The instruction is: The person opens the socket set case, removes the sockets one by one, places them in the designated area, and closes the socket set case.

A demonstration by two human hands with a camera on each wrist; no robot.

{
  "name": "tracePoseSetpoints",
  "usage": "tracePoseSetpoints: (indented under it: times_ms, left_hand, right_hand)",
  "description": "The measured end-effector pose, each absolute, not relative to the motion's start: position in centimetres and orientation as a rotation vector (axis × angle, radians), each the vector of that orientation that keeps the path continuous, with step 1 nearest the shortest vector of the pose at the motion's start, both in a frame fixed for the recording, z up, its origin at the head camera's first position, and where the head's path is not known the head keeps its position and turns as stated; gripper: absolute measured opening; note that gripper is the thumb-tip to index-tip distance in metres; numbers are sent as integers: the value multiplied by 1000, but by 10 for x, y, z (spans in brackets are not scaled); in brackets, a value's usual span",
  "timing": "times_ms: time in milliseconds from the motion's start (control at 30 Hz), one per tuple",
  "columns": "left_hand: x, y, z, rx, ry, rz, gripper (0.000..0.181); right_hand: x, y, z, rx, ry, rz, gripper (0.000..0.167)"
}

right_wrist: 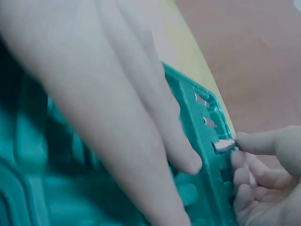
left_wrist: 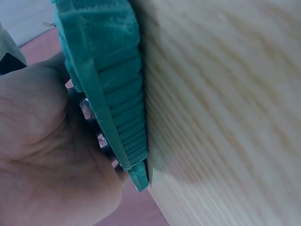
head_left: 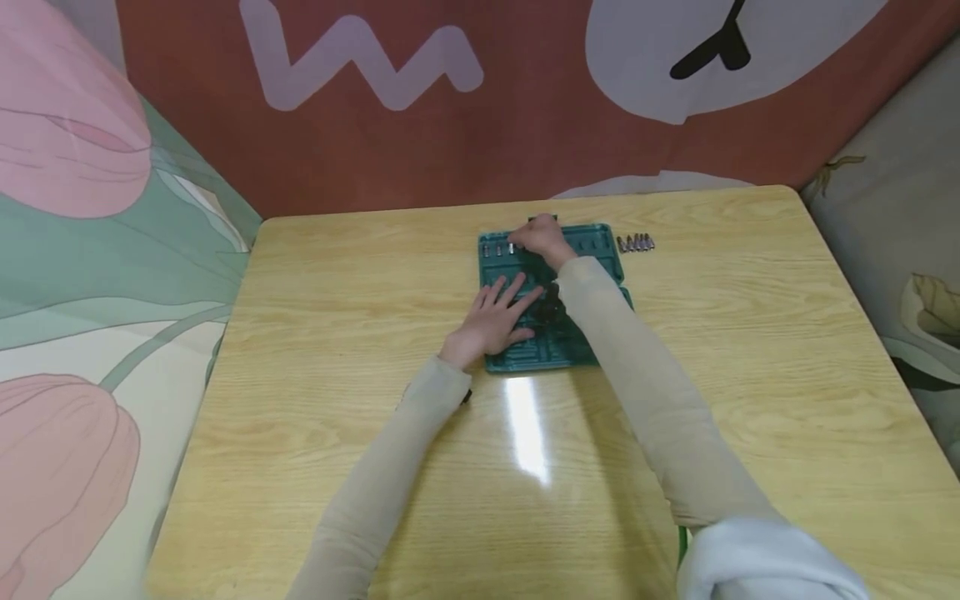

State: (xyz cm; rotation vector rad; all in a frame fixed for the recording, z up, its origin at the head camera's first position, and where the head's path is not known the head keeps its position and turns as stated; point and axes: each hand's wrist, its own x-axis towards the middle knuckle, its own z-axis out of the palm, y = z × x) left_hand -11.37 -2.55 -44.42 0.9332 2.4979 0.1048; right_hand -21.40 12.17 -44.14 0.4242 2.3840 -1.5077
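Note:
An open teal plastic case point(head_left: 543, 363) with moulded slots lies flat on the table. My left hand point(head_left: 491, 321) rests across its near half with the fingers spread; the left wrist view shows the palm against the case's side wall point(left_wrist: 117, 94). My right hand point(head_left: 543, 237) is over the far half. In the right wrist view its thumb and forefinger pinch a small silver socket point(right_wrist: 224, 145) at a slot in the outer row. Two more sockets, one point(right_wrist: 209, 123) beside it and another point(right_wrist: 201, 100) farther along, lie in slots of that row.
Several small metal sockets point(head_left: 636, 242) stand in a row on the wooden table point(head_left: 360, 333), just right of the case. A red patterned cloth point(head_left: 450, 158) hangs behind the table's far edge. A small black object point(head_left: 467, 397) shows by the left sleeve.

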Motion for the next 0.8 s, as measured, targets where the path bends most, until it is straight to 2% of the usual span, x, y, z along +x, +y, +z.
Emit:
tracePoseSetpoints:
  times_ms: [233, 533, 800]
  left_hand:
    - [-113, -25, -443, 935, 2515, 94, 70]
    - [-115, -24, -454, 921, 2497, 131, 71]
    - [-115, -25, -448, 934, 2508, 109, 70]
  right_hand:
    - [-211, 128, -444, 433, 2338, -1711, 24]
    - [-208, 134, -448, 322, 2399, -1624, 28]
    - [-208, 146, -441, 310, 2354, -1624, 31]
